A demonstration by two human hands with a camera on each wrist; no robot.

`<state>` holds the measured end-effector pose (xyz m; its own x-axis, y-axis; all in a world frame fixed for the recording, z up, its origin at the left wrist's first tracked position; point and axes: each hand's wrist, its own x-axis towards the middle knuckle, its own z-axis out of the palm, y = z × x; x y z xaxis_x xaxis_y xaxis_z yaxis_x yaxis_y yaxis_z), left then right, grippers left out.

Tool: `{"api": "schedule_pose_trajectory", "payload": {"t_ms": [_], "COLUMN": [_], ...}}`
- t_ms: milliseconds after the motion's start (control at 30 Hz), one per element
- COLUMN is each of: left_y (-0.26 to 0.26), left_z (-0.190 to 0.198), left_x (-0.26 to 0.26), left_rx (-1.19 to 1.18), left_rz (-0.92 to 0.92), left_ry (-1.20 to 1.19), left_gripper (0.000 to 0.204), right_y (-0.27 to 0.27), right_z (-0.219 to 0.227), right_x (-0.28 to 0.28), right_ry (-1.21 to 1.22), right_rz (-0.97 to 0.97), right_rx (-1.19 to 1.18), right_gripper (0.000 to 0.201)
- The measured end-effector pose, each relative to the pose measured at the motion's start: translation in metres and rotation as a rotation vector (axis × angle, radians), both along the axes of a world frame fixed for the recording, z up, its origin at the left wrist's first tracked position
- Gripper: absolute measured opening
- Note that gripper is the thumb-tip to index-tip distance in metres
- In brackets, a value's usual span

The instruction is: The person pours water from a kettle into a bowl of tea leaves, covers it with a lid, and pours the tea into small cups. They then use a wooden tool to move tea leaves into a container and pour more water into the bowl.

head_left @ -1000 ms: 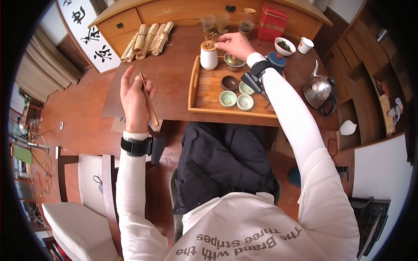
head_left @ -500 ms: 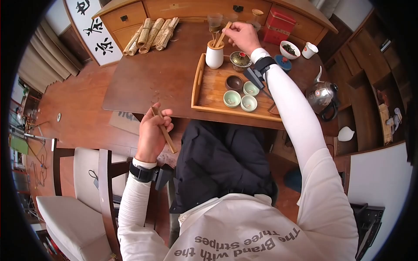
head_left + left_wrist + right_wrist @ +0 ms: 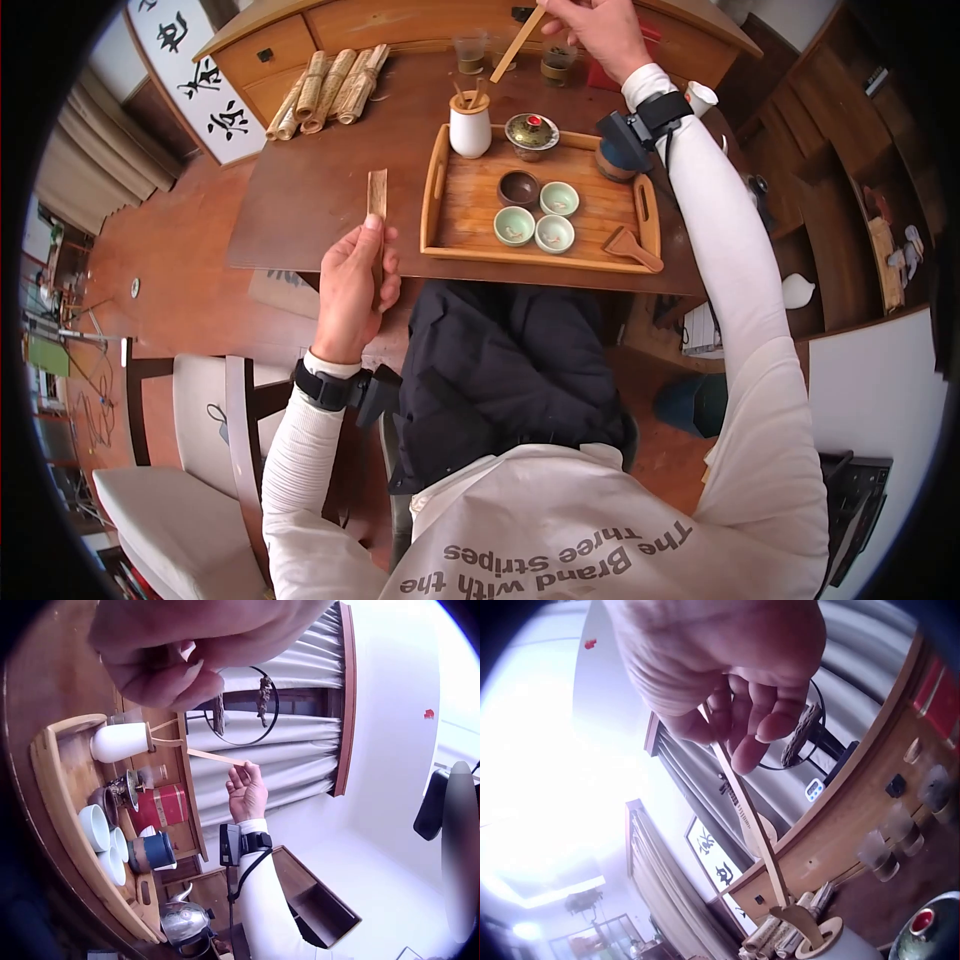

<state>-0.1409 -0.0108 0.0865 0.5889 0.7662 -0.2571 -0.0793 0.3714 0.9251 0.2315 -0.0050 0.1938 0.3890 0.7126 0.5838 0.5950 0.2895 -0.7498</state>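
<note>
A brown wooden scoop [image 3: 377, 192] is gripped by its lower part in the left hand [image 3: 352, 285], its broad end pointed away from the body, over the near side of the table [image 3: 300, 200]. A long, pale wooden strip [image 3: 518, 45] is pinched near its upper end by the right hand [image 3: 606, 38] and slanted down toward a rounded white pot [image 3: 470, 132]. The pot, rimmed in wood, is stood upright with slender wooden tools inside.
</note>
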Motion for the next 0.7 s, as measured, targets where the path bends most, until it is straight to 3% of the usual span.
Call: {"api": "schedule_pose_trajectory", "payload": {"t_ms": [100, 200, 267, 333, 400, 500, 667, 700], "left_y": [0.003, 0.002, 0.011, 0.007, -0.002, -0.011, -0.029, -0.029], "left_z": [0.014, 0.029, 0.026, 0.039, 0.058, 0.081, 0.104, 0.102], "left_x": [0.031, 0.069, 0.094, 0.124, 0.155, 0.198, 0.247, 0.258], "left_rx": [0.089, 0.154, 0.190, 0.218, 0.273, 0.087, 0.221, 0.212], "left_rz": [0.014, -0.069, -0.162, -0.181, -0.180, -0.261, -0.384, -0.375], "left_ry": [-0.017, -0.075, -0.109, -0.139, -0.207, -0.333, -0.405, -0.476], "left_gripper": [0.026, 0.020, 0.017, 0.019, 0.022, 0.024, 0.025, 0.026], "right_y": [-0.019, -0.039, -0.050, -0.066, -0.083, -0.110, -0.118, -0.125], "right_z": [0.012, 0.029, 0.038, 0.049, 0.060, 0.073, 0.044, 0.042], "right_x": [0.012, 0.026, 0.034, 0.031, 0.027, -0.001, 0.006, 0.002], "right_ry": [0.187, 0.129, 0.123, 0.260, 0.244, 0.142, 0.208, 0.229], "right_rz": [0.114, 0.009, 0.032, 0.183, 0.189, 0.234, 0.347, 0.282], "right_rx": [0.040, 0.023, 0.075, 0.150, 0.150, 0.210, 0.203, 0.133], "right_gripper": [0.018, 0.017, 0.017, 0.018, 0.018, 0.017, 0.014, 0.013]}}
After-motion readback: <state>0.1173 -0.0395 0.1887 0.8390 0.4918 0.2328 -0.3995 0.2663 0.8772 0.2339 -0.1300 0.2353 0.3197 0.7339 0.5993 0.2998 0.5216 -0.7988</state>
